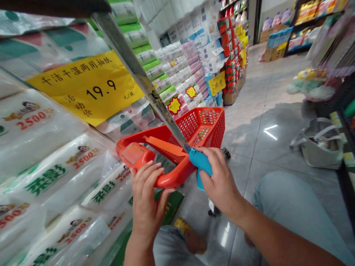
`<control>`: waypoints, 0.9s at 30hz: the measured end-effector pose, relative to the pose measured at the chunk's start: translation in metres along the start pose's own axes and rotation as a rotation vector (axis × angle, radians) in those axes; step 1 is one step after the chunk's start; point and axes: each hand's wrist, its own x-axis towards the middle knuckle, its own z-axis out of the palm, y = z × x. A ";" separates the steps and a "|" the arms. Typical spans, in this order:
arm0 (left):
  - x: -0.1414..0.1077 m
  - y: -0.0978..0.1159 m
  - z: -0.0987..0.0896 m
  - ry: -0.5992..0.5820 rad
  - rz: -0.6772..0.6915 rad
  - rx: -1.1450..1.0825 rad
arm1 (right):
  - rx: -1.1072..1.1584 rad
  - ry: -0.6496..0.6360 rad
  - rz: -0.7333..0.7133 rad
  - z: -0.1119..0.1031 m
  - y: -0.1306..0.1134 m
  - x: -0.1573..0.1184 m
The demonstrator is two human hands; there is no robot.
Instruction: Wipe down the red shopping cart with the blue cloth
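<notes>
An orange-red plastic shopping cart (177,177) with a perforated basket stands in the middle of the view. My left hand (148,195) is on its handle end, fingers over the top beside the raised panel and thumb underneath. In my right hand (215,173) is a bunched blue cloth (201,164), pressed against the right side of the handle, where the lower end of a metal pole (144,81) meets it. The pole slants up to the upper left. The cloth's lower part hangs below my fingers.
Stacked tissue packs (63,162) line the left side, with a yellow price sign (91,88) in front. Red packs (229,55) stand farther back. On the right are a grey bag (321,146) on the tiled floor and dark shelving. My knees and a yellow shoe (183,225) show below.
</notes>
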 end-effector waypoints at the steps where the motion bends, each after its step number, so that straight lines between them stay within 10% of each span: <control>1: 0.001 0.001 0.002 0.003 0.000 -0.013 | -0.012 -0.027 -0.022 -0.001 -0.005 -0.002; 12: 0.008 -0.007 0.003 -0.022 0.035 -0.023 | -0.257 -0.162 -0.114 -0.039 -0.020 0.021; 20: 0.019 0.029 0.008 0.011 0.056 -0.054 | -0.602 -0.271 -0.280 -0.076 -0.053 0.035; 27: 0.003 -0.062 0.001 0.054 -0.201 0.168 | -0.814 -0.372 -0.411 -0.099 -0.056 0.059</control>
